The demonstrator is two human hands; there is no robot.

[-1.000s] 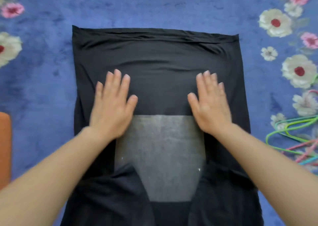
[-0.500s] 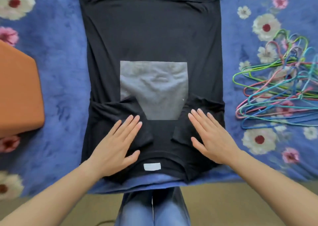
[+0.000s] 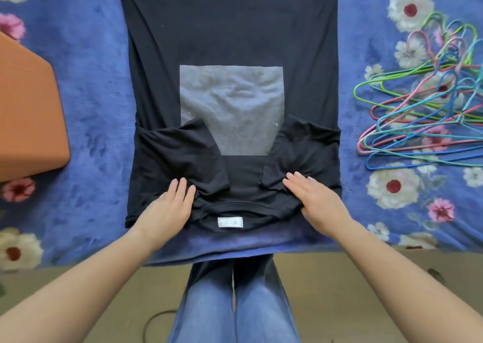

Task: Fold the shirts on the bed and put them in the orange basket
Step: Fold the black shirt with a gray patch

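Observation:
A black shirt [image 3: 230, 34] with a grey square print lies flat on the bed, collar and white label toward me, both sleeves folded inward over the body. My left hand [image 3: 170, 206] lies on the shirt's left shoulder, fingers on top and thumb hidden under the bunched fabric. My right hand [image 3: 317, 200] holds the right shoulder the same way, fingers straight on top and thumb tucked beneath the edge. The orange basket [image 3: 28, 117] stands on the bed at the left, only partly in view.
The bed wears a blue floral blanket [image 3: 86, 63]. A heap of coloured wire hangers [image 3: 423, 112] lies to the right of the shirt. The bed's near edge is just below the collar; my legs in jeans and the floor are under it.
Both hands slid from the shirt's middle back to the collar end. Their thumbs, visible on top before, are now tucked under the fabric at the shoulders.

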